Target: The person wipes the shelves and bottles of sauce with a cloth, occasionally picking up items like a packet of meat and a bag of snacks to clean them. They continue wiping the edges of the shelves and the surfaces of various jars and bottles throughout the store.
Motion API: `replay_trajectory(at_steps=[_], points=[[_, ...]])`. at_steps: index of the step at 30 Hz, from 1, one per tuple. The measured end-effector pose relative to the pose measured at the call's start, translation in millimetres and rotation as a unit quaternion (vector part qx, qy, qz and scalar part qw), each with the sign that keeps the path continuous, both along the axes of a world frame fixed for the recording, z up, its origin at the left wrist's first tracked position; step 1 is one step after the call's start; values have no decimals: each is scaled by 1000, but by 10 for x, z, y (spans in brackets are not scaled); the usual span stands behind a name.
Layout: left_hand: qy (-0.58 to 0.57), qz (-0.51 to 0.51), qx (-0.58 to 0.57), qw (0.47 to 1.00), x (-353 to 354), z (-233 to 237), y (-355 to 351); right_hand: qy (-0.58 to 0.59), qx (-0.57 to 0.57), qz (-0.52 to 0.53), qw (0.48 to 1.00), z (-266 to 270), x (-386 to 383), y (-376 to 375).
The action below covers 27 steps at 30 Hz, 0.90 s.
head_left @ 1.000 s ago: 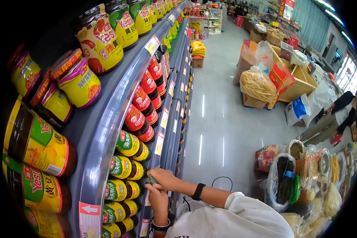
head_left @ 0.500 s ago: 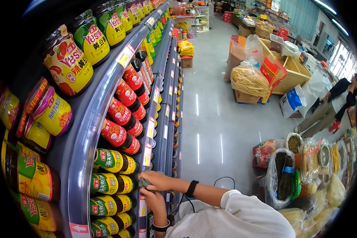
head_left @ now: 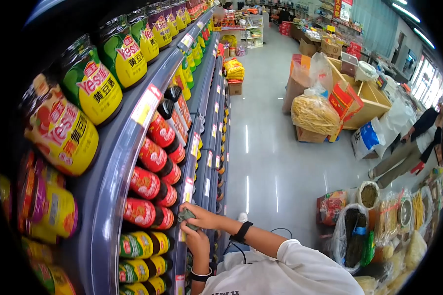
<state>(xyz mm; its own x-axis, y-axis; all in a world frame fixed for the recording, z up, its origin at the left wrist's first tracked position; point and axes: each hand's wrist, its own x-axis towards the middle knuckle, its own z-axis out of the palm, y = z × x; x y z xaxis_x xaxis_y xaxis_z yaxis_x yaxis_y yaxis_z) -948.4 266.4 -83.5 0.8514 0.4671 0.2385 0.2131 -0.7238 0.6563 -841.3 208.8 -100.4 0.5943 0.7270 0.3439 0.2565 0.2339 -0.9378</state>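
Both my hands hold a crumpled grey-green cloth at the front edge of a grey shelf, beside its price-tag strip. My right hand, with a black band at the wrist, is closed on the cloth from above. My left hand, wearing a white band and a dark one, grips its lower side. The cloth is partly hidden by fingers. Level with my hands lie red-labelled bottles, tilted in the wide view. Below them are bottles with green and yellow labels.
Jars with yellow labels line the shelf above. Across the grey floor stand a wooden bin and a bag of pale sticks. Sacks of dried goods sit at lower right. A person stands at the far right.
My hands have moved with the cloth along the shelf edge, from beside the green-labelled bottles to beside the red-labelled ones. The view has shifted, and the jars look nearer.
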Motion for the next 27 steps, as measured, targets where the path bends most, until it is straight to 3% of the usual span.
replay_trajectory(at_steps=[5,9,13,14,16,18,21,27], points=[[66,-9,-81,994,655,55,-73,34,-16,-25,999,61,594,-108],[-40,-45,-45,997,1209,36,-129,50,-27,-47,997,81,1109,-177],[7,-68,-72,995,1615,136,-136,81,-52,-85,992,66,1458,-217],[5,-62,-74,995,1663,155,-137,79,-55,-80,992,66,1485,-210],[81,-71,-82,991,1844,227,-131,82,-48,-178,979,97,1551,-186],[71,-72,-83,991,1961,215,-125,28,-48,-205,977,-59,1660,-169],[158,-85,-78,981,2030,278,-135,171,-22,-204,964,-199,1739,-189],[104,-116,-84,984,2227,228,-139,158,-74,-229,958,-140,1972,-257]])
